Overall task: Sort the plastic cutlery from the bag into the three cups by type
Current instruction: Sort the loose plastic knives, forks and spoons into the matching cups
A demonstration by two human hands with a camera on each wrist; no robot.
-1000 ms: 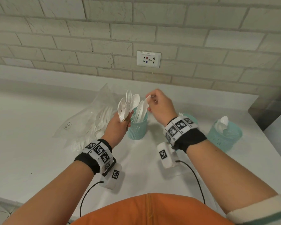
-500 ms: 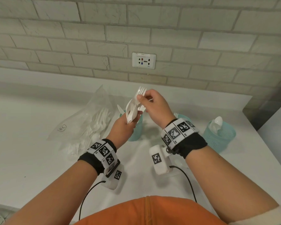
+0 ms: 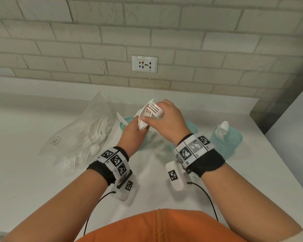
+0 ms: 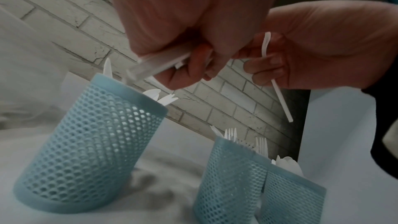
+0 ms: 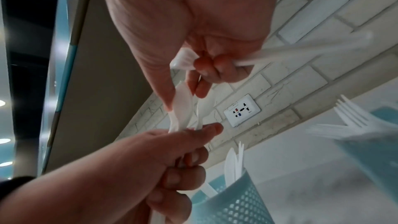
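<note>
The left hand (image 3: 132,131) grips a bunch (image 3: 143,117) of mixed cutlery by the handles, above the left cup (image 3: 125,124). The right hand (image 3: 166,119) pinches one fork (image 3: 155,109) at its neck, clear of the bunch.

To complete this step well, draw the fork free along its length so its tines do not snag neighbouring pieces, then lower it handle-first into the middle cup (image 4: 232,173), which holds forks.

Count: three cups. The left cup holds knives, the right cup (image 3: 226,142) spoons. One bag (image 3: 80,137) lies left of the cups, cutlery inside. The bunch appears to hold about four pieces; overlap prevents an exact count.
</note>
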